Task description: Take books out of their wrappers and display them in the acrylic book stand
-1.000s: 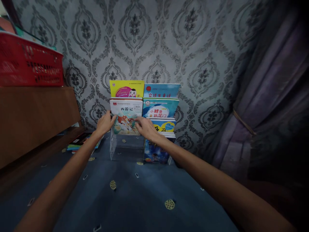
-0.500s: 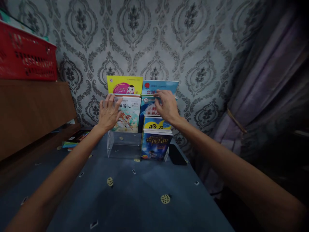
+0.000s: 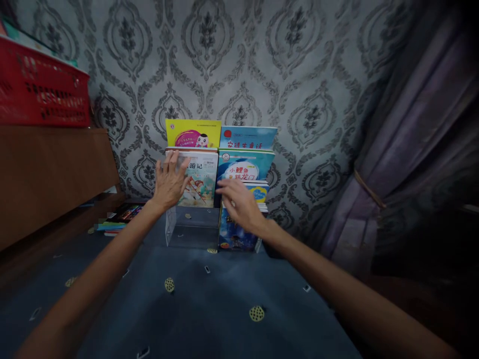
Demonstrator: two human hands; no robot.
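My left hand (image 3: 170, 180) is open, its spread fingers over the left part of a pale green storybook (image 3: 200, 184). Behind that book stands a yellow book (image 3: 192, 128). My right hand (image 3: 243, 203) is open too, with bent fingers pointing left and nothing visible in it. It covers part of a yellow-and-blue book (image 3: 259, 193) and the top of a dark blue book (image 3: 235, 234). Above it are a teal book (image 3: 258, 160) and a light blue book (image 3: 249, 133). The books stand in tiers on a clear acrylic rack (image 3: 192, 227).
A small pile of books (image 3: 121, 219) lies left of the rack on the dark blue patterned cloth (image 3: 202, 309). A red basket (image 3: 45, 92) sits on a wooden cabinet (image 3: 56, 164). Patterned wall behind; a purple curtain (image 3: 404, 144) hangs at right.
My right hand has moved down and left, from in front of the teal book to the lower books. My left hand has stayed nearly in place.
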